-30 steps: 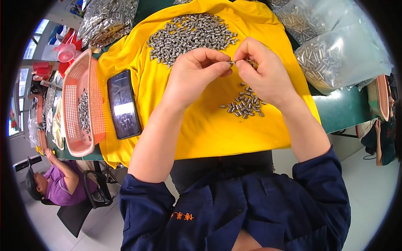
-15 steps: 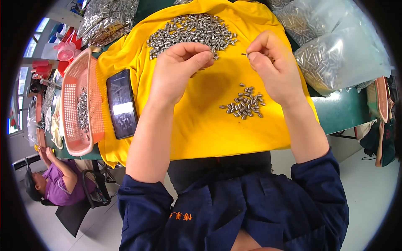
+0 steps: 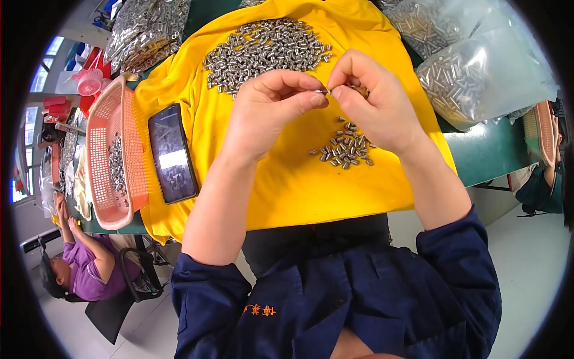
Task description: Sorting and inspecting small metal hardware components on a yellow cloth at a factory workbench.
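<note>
My left hand (image 3: 263, 110) is closed, thumb and forefinger pinching a small metal part (image 3: 321, 91) that shows only as a sliver at the fingertips. Right beside it, my right hand (image 3: 376, 99) pinches a thin pin-like piece, now mostly hidden where the fingertips meet. Both hands are raised over a yellow cloth (image 3: 287, 200). Below them lies a small pile of short metal cylinders (image 3: 347, 146), partly behind my right hand. Beyond my left hand spreads a larger heap of similar metal cylinders (image 3: 263, 51).
A dark phone (image 3: 173, 152) lies left of my left forearm, next to a pink plastic basket (image 3: 98, 179) holding metal pieces. Clear bags of metal parts (image 3: 457, 81) stand at the right, another bag (image 3: 146, 36) at far left. A person in purple (image 3: 92, 269) sits at left.
My hands have come together: the right moved left and slightly down, the left moved right and slightly down. Their fingertips and the small pieces now meet.
</note>
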`<state>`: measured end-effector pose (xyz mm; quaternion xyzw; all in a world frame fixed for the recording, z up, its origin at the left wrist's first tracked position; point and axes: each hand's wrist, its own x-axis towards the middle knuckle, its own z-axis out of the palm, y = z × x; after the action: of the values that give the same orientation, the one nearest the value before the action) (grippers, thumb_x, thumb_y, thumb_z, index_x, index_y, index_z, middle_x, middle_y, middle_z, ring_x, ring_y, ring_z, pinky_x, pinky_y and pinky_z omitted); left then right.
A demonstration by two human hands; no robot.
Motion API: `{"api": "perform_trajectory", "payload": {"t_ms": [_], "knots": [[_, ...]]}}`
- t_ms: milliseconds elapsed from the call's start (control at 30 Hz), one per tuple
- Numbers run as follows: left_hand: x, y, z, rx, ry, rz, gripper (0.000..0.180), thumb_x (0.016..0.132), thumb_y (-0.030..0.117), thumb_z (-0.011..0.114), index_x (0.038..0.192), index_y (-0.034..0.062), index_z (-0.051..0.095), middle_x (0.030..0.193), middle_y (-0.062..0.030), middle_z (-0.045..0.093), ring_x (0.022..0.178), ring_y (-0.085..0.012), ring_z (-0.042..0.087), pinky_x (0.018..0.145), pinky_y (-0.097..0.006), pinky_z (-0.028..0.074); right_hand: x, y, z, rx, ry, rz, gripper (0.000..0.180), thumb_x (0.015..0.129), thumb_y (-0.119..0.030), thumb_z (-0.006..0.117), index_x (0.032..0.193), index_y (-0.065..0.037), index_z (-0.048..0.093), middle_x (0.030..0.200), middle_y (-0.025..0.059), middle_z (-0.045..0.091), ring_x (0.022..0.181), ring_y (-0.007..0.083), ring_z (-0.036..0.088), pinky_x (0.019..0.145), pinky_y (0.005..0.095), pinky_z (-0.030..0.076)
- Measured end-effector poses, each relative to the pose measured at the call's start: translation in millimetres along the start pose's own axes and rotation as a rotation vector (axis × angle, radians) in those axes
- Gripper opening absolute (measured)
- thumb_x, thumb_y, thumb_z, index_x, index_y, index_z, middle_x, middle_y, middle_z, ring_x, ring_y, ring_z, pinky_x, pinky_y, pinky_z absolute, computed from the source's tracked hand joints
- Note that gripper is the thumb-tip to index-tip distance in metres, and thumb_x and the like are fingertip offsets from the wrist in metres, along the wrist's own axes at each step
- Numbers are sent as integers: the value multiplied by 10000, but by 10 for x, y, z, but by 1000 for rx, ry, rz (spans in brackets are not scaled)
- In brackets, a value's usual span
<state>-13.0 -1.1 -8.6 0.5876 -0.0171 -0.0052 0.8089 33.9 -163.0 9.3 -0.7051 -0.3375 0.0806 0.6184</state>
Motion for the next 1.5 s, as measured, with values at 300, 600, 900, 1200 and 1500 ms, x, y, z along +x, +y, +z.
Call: {"api": "perform_trajectory", "payload": {"t_ms": [300, 600, 900, 1200, 1500], "knots": [[0, 2, 10, 154, 29, 59, 99, 711, -10, 631, 806, -13, 604, 778, -53, 616, 718, -101, 577, 671, -209, 472, -4, -17, 49, -261, 32, -123, 60, 701, -57, 497, 738, -42, 452, 563, 96, 474, 487, 225, 468, 459, 304, 367], [13, 16, -9, 215, 45, 23, 92, 700, 1, 637, 783, -1, 598, 749, -33, 610, 688, -77, 567, 638, -191, 465, -1, -8, 46, -275, -4, -109, 59, 710, -56, 490, 751, -38, 450, 583, 104, 480, 508, 234, 474, 473, 306, 373], [18, -11, 64, 386, 96, 88, 93, 677, 38, 644, 744, 11, 586, 696, 13, 582, 628, -38, 536, 589, -176, 447, 6, 5, 9, -87, -27, 129, 50, 723, -64, 488, 754, -25, 481, 591, 27, 471, 533, 84, 434, 478, 231, 355], [-91, 22, 213, 838, -327, 97, 118, 681, 54, 620, 796, 30, 613, 776, -64, 607, 725, -150, 585, 664, -246, 457, 106, 88, -264, 123, 155, 103, 35, 784, -44, 464, 814, -32, 476, 623, -62, 408, 553, 2, 339, 478, 161, 280], [-176, 349, -212, 1001, 115, 217, 174, 683, 75, 638, 849, 28, 616, 834, -73, 602, 706, -164, 576, 662, -254, 450, 105, 62, -249, 43, 222, 109, 21, 779, -43, 475, 794, -27, 476, 608, -62, 405, 526, -1, 325, 449, 164, 264]]}}
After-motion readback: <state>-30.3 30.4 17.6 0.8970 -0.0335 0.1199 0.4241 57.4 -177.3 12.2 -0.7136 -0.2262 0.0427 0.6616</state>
